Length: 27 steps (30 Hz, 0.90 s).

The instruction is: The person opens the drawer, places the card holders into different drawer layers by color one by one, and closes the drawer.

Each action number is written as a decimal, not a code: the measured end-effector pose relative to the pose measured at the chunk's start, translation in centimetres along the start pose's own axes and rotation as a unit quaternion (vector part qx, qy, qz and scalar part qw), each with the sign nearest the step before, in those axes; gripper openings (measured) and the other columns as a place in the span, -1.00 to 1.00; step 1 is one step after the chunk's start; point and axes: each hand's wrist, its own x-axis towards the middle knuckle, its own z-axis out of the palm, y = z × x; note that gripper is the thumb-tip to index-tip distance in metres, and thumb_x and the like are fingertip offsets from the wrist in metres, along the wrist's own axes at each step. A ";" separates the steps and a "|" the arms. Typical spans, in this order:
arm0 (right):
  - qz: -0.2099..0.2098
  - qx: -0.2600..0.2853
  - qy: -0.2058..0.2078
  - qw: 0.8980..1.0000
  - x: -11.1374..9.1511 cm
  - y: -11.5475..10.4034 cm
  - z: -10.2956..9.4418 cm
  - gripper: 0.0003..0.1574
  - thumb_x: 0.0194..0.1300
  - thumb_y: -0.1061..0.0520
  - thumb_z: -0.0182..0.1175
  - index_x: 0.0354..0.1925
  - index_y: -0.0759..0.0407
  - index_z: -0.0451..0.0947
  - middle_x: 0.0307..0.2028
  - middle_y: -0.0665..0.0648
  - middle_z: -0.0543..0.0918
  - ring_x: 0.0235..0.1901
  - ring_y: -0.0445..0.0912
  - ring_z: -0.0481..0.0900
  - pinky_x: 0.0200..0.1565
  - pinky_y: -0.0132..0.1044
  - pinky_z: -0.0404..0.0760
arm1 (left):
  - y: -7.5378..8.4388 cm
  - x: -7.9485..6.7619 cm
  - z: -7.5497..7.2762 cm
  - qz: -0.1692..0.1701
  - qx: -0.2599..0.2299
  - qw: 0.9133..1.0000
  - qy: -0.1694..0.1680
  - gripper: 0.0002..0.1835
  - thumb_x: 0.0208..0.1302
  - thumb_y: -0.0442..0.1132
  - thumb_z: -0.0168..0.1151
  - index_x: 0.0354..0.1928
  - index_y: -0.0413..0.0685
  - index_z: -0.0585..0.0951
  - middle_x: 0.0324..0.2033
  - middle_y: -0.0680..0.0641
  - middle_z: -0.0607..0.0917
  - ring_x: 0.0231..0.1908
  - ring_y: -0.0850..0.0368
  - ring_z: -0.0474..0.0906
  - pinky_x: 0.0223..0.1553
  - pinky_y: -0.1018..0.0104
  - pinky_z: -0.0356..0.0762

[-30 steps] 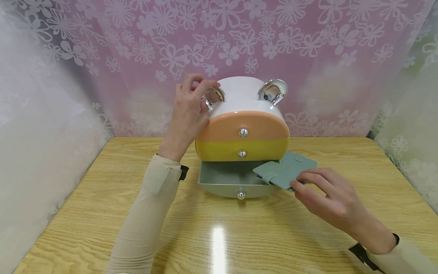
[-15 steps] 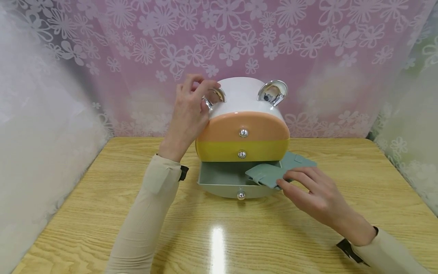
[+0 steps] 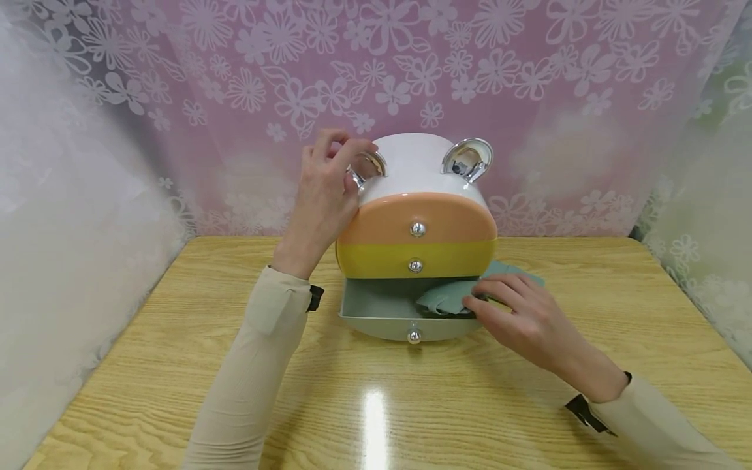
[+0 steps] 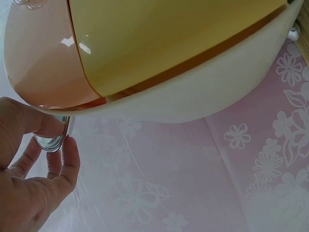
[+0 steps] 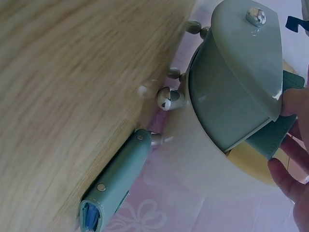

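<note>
My left hand (image 3: pixel 326 189) pinches the silver ear-shaped handle (image 3: pixel 370 163) on a white storage box (image 3: pixel 414 156). In the left wrist view, that hand (image 4: pixel 41 164) has thumb and fingers on both sides of the ear (image 4: pixel 50 142). The box's bottom green drawer (image 3: pixel 382 326) is pulled out. My right hand (image 3: pixel 529 320) holds a small green wallet (image 3: pixel 446 298) tilted inside the drawer's right side. In the right wrist view, the wallet (image 5: pixel 271 137) passes over the drawer rim between my thumb and fingers. Its far part is hidden.
A second green wallet (image 3: pixel 519 272) with snap studs lies on the wooden table (image 3: pixel 294 405), right of the box and partly behind my hand. Orange (image 3: pixel 382 222) and yellow (image 3: pixel 376 258) drawers are closed. A pink flowered curtain (image 3: pixel 235 130) hangs behind.
My right hand has moved left and the wallet in it has gone from over the drawer's right edge down into the drawer. My left hand has stayed on the ear.
</note>
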 end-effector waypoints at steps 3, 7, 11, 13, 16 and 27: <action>0.003 0.002 -0.024 1.000 -0.1 0.2 0.0 -0.55 0.63 0.04 -0.06 -0.16 0.14 0.75 -0.17 0.18 0.73 -0.16 0.09 0.67 -0.14 -0.08 0.63 | 0.0 0.0 0.1 0.002 -0.003 1.000 0.002 -0.56 0.30 -0.56 0.04 0.09 0.01 0.64 0.06 -0.19 0.49 0.02 -0.14 0.45 0.10 0.09 0.26; 0.000 0.005 -0.043 0.999 0.0 0.5 0.1 -0.49 0.64 0.05 -0.13 -0.18 0.15 0.75 -0.13 0.20 0.74 -0.10 0.10 0.69 -0.12 -0.09 0.67 | 0.0 0.0 0.0 0.004 -0.006 1.000 0.005 -0.56 0.30 -0.56 0.05 0.09 0.01 0.64 0.07 -0.18 0.48 0.01 -0.14 0.45 0.11 0.09 0.27; 0.010 0.011 -0.061 0.998 0.2 0.7 -0.3 -0.49 0.64 0.03 -0.14 -0.17 0.16 0.74 -0.11 0.22 0.73 -0.11 0.11 0.70 -0.14 -0.06 0.71 | 0.0 -0.1 0.0 0.005 -0.008 1.000 0.007 -0.56 0.29 -0.55 0.06 0.09 0.01 0.64 0.07 -0.18 0.48 0.02 -0.13 0.44 0.12 0.06 0.28; 0.020 0.011 -0.069 0.997 0.2 0.7 -0.5 -0.48 0.63 0.00 -0.14 -0.15 0.15 0.73 -0.11 0.22 0.72 -0.12 0.12 0.70 -0.15 -0.02 0.72 | 0.0 -0.1 0.0 0.006 -0.007 1.000 0.006 -0.56 0.30 -0.55 0.06 0.10 0.01 0.64 0.07 -0.18 0.49 0.02 -0.13 0.45 0.13 0.06 0.29; 0.024 0.004 -0.058 0.998 0.1 1.1 -0.9 -0.48 0.62 -0.04 -0.12 -0.15 0.15 0.74 -0.14 0.22 0.73 -0.17 0.10 0.72 -0.19 -0.05 0.72 | 0.0 -0.1 0.0 0.005 -0.003 1.000 0.004 -0.57 0.31 -0.54 0.06 0.10 0.02 0.64 0.07 -0.18 0.49 0.03 -0.14 0.45 0.14 0.07 0.29; 0.051 -0.042 -0.024 0.998 -1.5 3.6 -2.5 -0.45 0.57 -0.16 -0.02 -0.15 0.17 0.75 -0.20 0.20 0.74 -0.37 0.03 0.71 -0.42 -0.16 0.60 | 0.0 -0.2 -0.1 -0.004 0.002 1.000 -0.004 -0.58 0.34 -0.51 0.08 0.12 0.04 0.63 0.10 -0.18 0.48 0.09 -0.15 0.40 0.15 0.08 0.32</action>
